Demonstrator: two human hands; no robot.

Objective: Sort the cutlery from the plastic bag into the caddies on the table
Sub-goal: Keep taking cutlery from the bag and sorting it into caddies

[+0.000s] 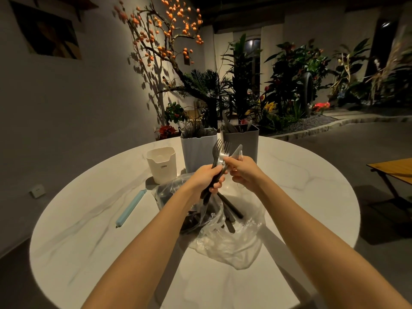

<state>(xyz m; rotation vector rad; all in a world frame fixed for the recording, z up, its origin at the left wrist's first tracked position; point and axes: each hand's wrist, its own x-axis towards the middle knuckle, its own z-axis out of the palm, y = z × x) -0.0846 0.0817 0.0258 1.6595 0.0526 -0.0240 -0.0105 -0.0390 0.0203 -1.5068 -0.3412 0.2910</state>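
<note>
My left hand [208,177] grips a bundle of black-handled forks [220,150], tines up, above the clear plastic bag [229,244]. My right hand [244,172] touches the bundle and pinches a clear plastic knife [237,151] that points up and right. More dark-handled cutlery [229,210] lies in the open bag on the round white table [89,219]. Behind the hands stand three caddies: a small cream caddy [161,166], a pale blue caddy [197,150] holding dark forks, and a grey caddy [242,137] holding other utensils.
A light blue bag clip [130,208] lies on the table to the left of the bag. A wooden table [392,170] stands at the right edge. Plants and a tree with orange fruit [165,30] fill the background beyond the table.
</note>
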